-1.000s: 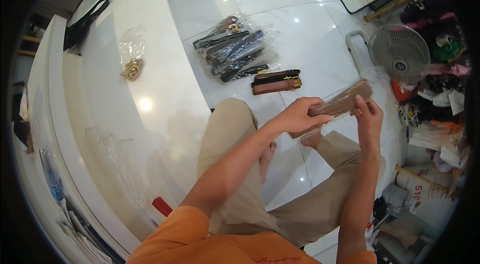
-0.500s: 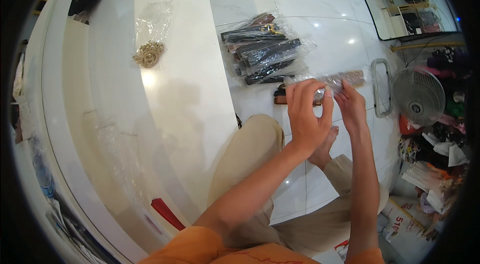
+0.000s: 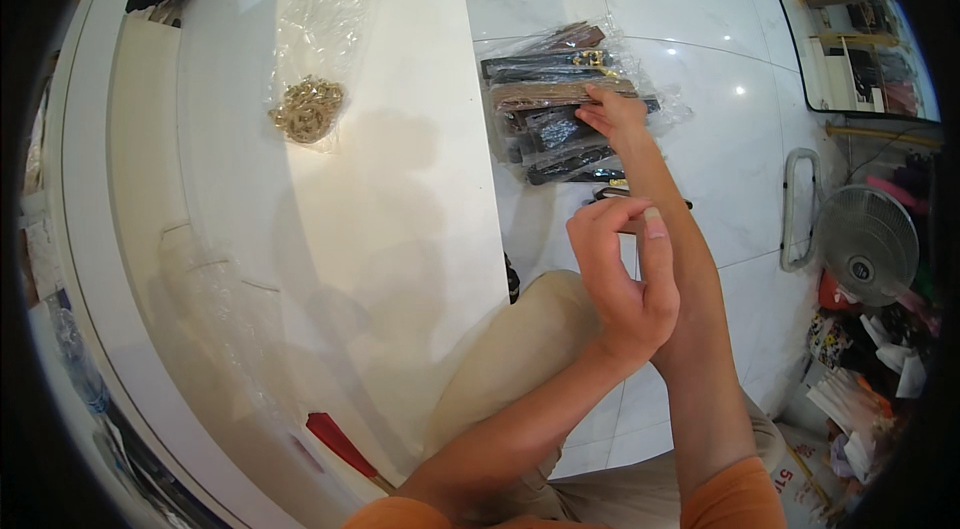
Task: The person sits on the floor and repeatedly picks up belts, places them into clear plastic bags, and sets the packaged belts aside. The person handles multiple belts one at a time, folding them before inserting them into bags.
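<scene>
Right hand [image 3: 612, 113] stretched out over the floor, fingers lying flat on a brown strap in a clear wrapper [image 3: 560, 92], which sits on top of the pile of wrapped straps [image 3: 560, 134]; fingertips press on it, but whether they close round it cannot be told from this angle. The pile spreads left of and below that hand, dark and brown straps in crinkled plastic, one with a gold buckle just above the fingers. Left hand [image 3: 625, 279] held up in the air nearer the body, well short of the pile, palm side on, fingers loosely curled and parted, nothing in them (thumb nail showing pale at the top). It crosses in front of the right forearm. Below the right wrist a couple of loose dark straps [image 3: 610, 195] lie on the white tiled floor [image 3: 700, 49], partly hidden by the arm. Far left of both hands, on the white counter top [image 3: 380, 229], a clear bag with a gold chain [image 3: 307, 109]. To the right of the arms, a small white fan [image 3: 868, 244] on the floor.
</scene>
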The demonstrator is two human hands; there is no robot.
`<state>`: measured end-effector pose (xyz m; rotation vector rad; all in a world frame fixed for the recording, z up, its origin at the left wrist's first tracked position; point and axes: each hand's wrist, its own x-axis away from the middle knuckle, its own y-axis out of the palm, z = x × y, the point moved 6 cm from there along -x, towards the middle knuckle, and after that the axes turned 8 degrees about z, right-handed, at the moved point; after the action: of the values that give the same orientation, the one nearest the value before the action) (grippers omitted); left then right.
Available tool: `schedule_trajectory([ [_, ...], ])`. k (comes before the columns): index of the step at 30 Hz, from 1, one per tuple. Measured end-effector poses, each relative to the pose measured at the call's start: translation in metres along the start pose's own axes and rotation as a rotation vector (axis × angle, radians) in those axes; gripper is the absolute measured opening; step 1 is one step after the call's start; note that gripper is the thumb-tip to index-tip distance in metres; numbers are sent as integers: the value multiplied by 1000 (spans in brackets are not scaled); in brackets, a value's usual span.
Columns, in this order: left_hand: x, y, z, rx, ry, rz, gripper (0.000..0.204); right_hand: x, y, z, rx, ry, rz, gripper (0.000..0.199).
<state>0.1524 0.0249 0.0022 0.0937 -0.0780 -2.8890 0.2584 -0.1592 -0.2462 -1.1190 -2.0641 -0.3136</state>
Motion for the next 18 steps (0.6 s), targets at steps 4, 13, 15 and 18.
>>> schedule_trajectory([
  [4, 2, 3, 2, 32, -5, -11, 16, 3, -13, -11, 132, -36, 42, 41],
  [13, 8, -1, 10, 122, 79, 60, 19, 102, -170, 2, 631, -486, -325, 34],
  [15, 2, -14, 25, 106, 164, 52, 21, 162, -211, 4, 819, -502, -173, 40],
  [18, -11, -41, 42, 99, 307, 78, 21, 255, -239, 13, 532, -129, 13, 43],
])
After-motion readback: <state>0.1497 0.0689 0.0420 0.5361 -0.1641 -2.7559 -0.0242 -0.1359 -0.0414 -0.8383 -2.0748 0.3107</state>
